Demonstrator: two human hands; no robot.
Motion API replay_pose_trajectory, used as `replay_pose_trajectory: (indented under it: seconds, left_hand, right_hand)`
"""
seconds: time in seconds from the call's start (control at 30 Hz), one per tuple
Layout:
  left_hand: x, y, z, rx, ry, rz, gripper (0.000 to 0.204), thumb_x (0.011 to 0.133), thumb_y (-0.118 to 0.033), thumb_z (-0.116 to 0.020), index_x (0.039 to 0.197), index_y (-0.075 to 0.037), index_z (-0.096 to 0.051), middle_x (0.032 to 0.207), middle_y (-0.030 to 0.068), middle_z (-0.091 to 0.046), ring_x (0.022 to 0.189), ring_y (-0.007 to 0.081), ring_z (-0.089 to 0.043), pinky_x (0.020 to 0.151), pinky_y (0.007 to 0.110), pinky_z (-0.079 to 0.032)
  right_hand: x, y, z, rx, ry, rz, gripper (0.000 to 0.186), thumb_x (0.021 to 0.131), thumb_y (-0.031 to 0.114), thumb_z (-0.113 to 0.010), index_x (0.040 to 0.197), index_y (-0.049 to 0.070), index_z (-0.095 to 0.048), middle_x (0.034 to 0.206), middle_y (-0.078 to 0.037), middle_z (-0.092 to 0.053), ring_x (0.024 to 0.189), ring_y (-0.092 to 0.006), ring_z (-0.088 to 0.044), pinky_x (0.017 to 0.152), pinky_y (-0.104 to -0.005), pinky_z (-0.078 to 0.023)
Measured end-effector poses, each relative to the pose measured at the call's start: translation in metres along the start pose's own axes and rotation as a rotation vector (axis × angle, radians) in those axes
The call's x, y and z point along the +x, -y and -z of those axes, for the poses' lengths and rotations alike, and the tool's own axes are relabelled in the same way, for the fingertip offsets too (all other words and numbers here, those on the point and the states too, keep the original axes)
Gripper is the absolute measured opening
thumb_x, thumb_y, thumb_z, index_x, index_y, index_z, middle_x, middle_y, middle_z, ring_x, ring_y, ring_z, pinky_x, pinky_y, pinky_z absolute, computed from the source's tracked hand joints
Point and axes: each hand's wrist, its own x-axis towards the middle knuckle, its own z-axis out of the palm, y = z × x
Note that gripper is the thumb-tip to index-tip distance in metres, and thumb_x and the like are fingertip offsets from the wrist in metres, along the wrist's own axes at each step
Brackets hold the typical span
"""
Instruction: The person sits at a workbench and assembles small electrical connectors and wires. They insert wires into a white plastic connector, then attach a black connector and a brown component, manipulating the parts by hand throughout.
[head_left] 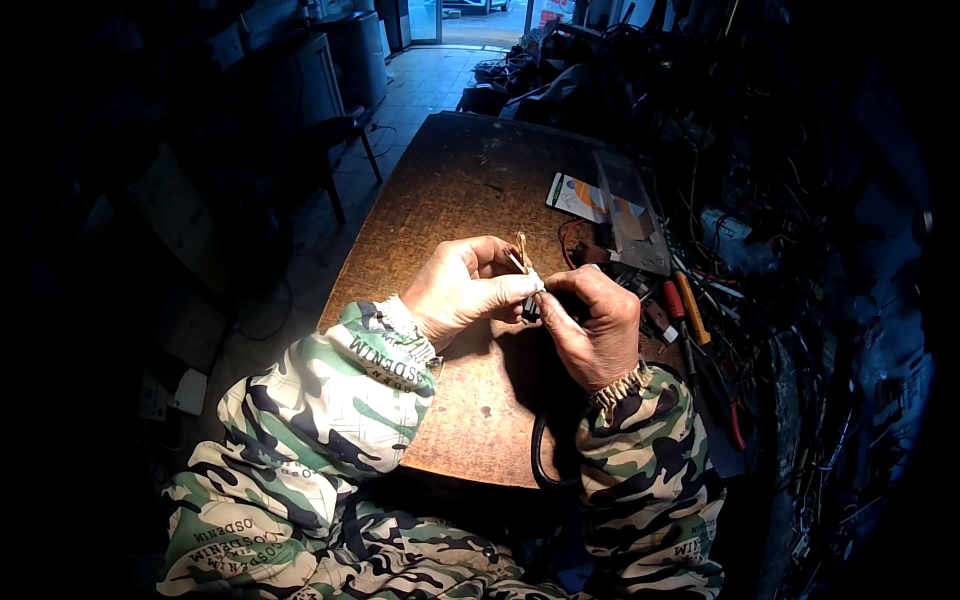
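Above the middle of the table, my two hands meet at a small pale piece with brass-coloured metal prongs (520, 250), which looks like the inner part of an electric plug. My left hand (462, 288) pinches it between thumb and fingers, prongs pointing away from me. Closed against its near right side are the thumb and forefinger of my right hand (602, 325); what they grip there is too small to make out. Something dark shows just under the fingertips. A black cable (537, 450) curves down below my right hand toward the table's near edge.
The worn brown wooden table (400, 220) carries a printed card (577, 197) and a clear plastic case (635, 215). Along its right edge lie a red-handled tool (673, 299), an orange-handled tool (692, 308) and tangled wires. A dark stool (335, 135) stands left, beyond the table.
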Motion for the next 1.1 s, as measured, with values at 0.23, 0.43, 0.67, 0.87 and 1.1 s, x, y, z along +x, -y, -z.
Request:
replay_pose_trajectory:
  seconds: [0.23,0.43,0.67,0.87,1.1]
  left_hand:
    - [0.002,0.002,-0.005,0.049,0.032,-0.040,0.023,0.089,-0.004,-0.073,0.109,0.002,-0.063,0.098,0.0091,-0.070,0.085,0.0141,-0.069,0.076,0.027,-0.059]
    - [-0.002,-0.001,-0.004,0.071,0.006,0.000,0.027,0.087,-0.007,-0.076,0.111,0.000,-0.066,0.099,0.0074,-0.071,0.085,0.0126,-0.068,0.074,0.026,-0.058]
    - [-0.002,0.000,-0.008,0.034,-0.001,-0.014,0.026,0.088,-0.006,-0.075,0.112,0.001,-0.067,0.099,0.0078,-0.072,0.088,0.0133,-0.068,0.076,0.027,-0.057]
    - [-0.001,0.010,-0.007,0.202,0.027,-0.080,0.024,0.089,-0.002,-0.072,0.112,0.001,-0.068,0.101,0.0076,-0.072,0.091,0.0127,-0.067,0.081,0.027,-0.057]
    - [0.003,0.007,-0.002,0.007,0.008,0.038,0.027,0.094,-0.012,-0.069,0.116,0.002,-0.066,0.095,0.0069,-0.070,0.084,0.0123,-0.067,0.077,0.025,-0.057]
  right_hand:
    - [-0.004,-0.001,0.002,0.243,0.071,-0.296,0.039,0.078,-0.002,-0.068,0.114,-0.005,-0.055,0.095,-0.013,-0.067,0.086,-0.0162,-0.068,0.077,-0.0290,-0.055]
    - [-0.003,0.002,-0.003,0.263,0.069,-0.300,0.035,0.079,-0.003,-0.066,0.113,-0.005,-0.056,0.097,-0.014,-0.067,0.089,-0.0182,-0.069,0.080,-0.0295,-0.055]
    - [-0.003,0.001,-0.004,0.354,0.071,-0.241,0.036,0.082,-0.001,-0.065,0.116,-0.005,-0.054,0.100,-0.013,-0.067,0.092,-0.0179,-0.068,0.083,-0.0295,-0.055]
    - [-0.001,0.005,0.004,0.429,0.164,-0.466,0.027,0.090,0.005,-0.066,0.114,-0.006,-0.058,0.099,-0.014,-0.069,0.090,-0.0164,-0.068,0.078,-0.0289,-0.055]
    - [-0.005,-0.002,-0.001,0.331,0.059,-0.367,0.024,0.087,0.004,-0.069,0.108,-0.006,-0.064,0.099,-0.016,-0.070,0.088,-0.0183,-0.070,0.077,-0.0290,-0.055]
